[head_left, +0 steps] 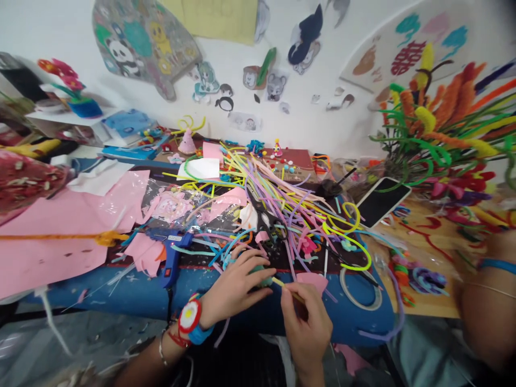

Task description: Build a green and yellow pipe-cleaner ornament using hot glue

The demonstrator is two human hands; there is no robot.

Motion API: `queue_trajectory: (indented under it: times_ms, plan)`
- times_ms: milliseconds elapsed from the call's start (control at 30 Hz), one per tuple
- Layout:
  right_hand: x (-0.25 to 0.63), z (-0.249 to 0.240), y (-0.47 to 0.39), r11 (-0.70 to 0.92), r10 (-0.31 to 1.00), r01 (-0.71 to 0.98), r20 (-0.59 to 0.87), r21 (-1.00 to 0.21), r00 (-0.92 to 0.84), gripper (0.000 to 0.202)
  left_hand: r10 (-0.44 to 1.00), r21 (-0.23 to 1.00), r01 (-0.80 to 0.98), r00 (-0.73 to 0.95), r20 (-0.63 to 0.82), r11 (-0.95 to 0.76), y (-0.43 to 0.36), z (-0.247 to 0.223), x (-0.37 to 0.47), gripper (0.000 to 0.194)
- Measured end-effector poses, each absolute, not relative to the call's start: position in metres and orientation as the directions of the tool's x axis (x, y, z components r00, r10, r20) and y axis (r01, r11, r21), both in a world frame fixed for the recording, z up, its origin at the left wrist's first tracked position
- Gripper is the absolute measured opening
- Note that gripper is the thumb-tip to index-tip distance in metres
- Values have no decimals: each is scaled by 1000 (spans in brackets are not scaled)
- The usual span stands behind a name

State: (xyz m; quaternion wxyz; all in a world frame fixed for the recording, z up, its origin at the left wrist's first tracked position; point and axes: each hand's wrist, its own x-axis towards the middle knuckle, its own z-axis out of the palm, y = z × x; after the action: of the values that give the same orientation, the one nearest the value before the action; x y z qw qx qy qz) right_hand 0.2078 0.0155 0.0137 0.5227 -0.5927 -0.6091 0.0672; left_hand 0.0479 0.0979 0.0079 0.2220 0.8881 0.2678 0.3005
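A blue-covered counter (121, 290) runs across my view, its dark central area buried in a tangle of multicolored pipe cleaners (274, 199). Black-handled scissors (268, 217) lie in that tangle. To their left I see a blue glue gun (172, 258) and large pink sheets (72, 231); to the right, a phone (384, 201) leans at a tilt near a roll of clear tape (363, 295). Behind, cartoon cutouts and two painted fans decorate the white wall (226, 54), and a big pipe-cleaner bouquet (443, 113) fills the right side. Another person's arm (487, 306), wearing a blue band, is at the far right.

My left hand (242, 282) reaches in from the lower left, palm down, a flower-faced wristband (190, 316) at its wrist. Its grip is closed around a teal fuzzy piece (263, 276), fingers above and thumb below, above the front edge. My right hand (308, 322) rises from below, thumb and index finger pinched together on a thin pale-yellow stem (278, 281), whose tip points left and meets the teal fuzzy piece.
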Motion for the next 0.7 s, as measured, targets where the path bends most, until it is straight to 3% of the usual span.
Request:
queue_trajectory:
  times_ms: [167, 367, 567, 700]
  plan:
    - [195, 15, 17, 281, 804, 587, 520, -759, 288, 8, 717, 761, 105, 438, 542, -640, 91, 21, 47, 20]
    - [186, 24, 17, 326, 815, 546, 522, -772, 251, 9, 838, 920, -169, 378, 393, -355, 84, 32, 48, 6]
    - [186, 33, 17, 447, 788, 573, 605, -687, 111, 15, 874, 962, -235, 426, 233, -142, 85, 41, 46, 22]
    - [189, 40, 17, 519, 767, 603, 642, -607, -14, 16, 827, 988, -141, 548, 124, -55, 89, 48, 34, 25]
